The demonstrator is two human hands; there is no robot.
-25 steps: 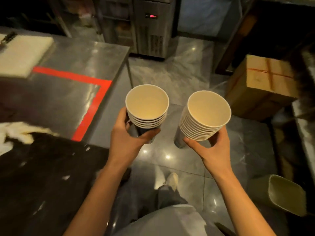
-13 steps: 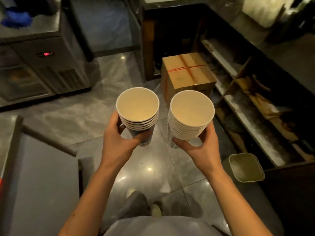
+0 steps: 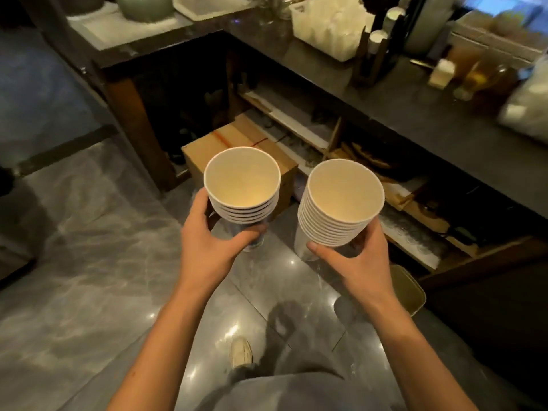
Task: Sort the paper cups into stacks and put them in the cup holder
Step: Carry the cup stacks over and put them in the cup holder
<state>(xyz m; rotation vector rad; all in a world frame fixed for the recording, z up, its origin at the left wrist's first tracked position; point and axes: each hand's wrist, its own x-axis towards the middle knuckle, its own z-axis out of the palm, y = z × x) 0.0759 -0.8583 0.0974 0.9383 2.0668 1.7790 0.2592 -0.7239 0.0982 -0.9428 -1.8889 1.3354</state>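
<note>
My left hand (image 3: 207, 247) grips a short stack of several nested paper cups (image 3: 242, 185), white inside with a dark outer wall. In my right hand (image 3: 358, 262) is a taller stack of several cups (image 3: 341, 203). Both stacks are upright, side by side and apart, held over the floor in front of me. On the dark counter (image 3: 415, 108) at the upper right stands a dark cup holder (image 3: 375, 54) with white cups showing in its slots, well beyond both hands.
A cardboard box (image 3: 231, 137) sits on the floor under the counter, behind the left stack. Open shelves (image 3: 409, 232) with clutter run below the counter at right. A white tray (image 3: 326, 28), bottles (image 3: 480, 75) and a bin (image 3: 410, 292) are nearby.
The view has swung right from the steel table to the dark counter, which is now close with its top and cup holder in sight. Both hands keep their stacks.
</note>
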